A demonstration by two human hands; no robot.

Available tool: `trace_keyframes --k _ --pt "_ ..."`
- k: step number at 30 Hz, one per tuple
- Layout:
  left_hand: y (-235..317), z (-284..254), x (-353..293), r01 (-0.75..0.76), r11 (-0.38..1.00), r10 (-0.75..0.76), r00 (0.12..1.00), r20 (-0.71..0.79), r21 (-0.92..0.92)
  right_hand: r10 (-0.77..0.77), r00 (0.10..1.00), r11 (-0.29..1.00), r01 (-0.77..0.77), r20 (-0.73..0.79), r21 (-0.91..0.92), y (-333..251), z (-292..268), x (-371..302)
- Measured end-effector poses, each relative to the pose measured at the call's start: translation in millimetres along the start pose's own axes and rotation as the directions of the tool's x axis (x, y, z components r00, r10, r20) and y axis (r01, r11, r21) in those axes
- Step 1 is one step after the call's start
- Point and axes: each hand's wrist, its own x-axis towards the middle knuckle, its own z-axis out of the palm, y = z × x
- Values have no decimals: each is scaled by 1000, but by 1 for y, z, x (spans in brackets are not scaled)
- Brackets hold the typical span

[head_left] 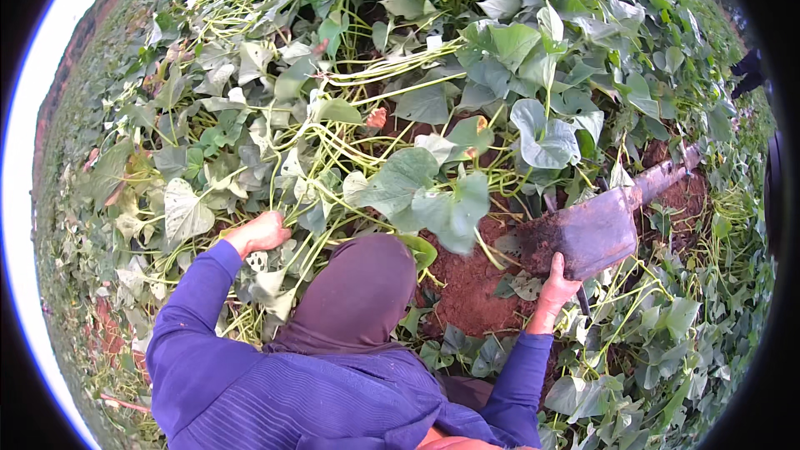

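Head view: the work looks only partway along, with a small patch of ground opened and most of the leafy growth untouched. Toward 5 o'clock from the middle lies bare reddish soil point(475, 283), loose and crumbly, with leaves hanging over its upper edge. Another bare spot shows near 3 o'clock, around the tool's shaft point(667, 177). No root or tuber is visible in either, so nothing shows as lifted out.

The right hand point(557, 290), at 4 o'clock, grips the lower edge of a broad metal blade point(587, 233), its thumb lying up the face and the other fingers mostly hidden. The blade sits between 3 and 4 o'clock, soil clinging to its inner end beside the opened patch.

The left hand point(260, 234), between 8 and 9 o'clock, is among the green vine stems point(329, 150), fingers curled under; I cannot tell whether they close on a stem. These stems sprawl from there up toward 12 o'clock, a tangle that appears neither gathered nor cleared. Judging by that cover, sorting the vines and opening more soil seem to remain
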Motion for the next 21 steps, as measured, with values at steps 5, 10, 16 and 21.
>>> trace_keyframes --k 5,10,16,21 --pt "-10 45 37 132 924 -152 988 29 360 0 1000 1000 0 1 25 3 14 10" --pt "83 -16 4 58 968 -9 981 -196 243 -23 1000 998 23 4 57 -7 9 1" --pt "241 -51 24 -626 751 592 497 -635 211 111 993 988 -115 42 105 18 1 10" --pt "267 62 179 -436 712 467 879 93 550 76 996 989 -81 42 125 8 0 8"
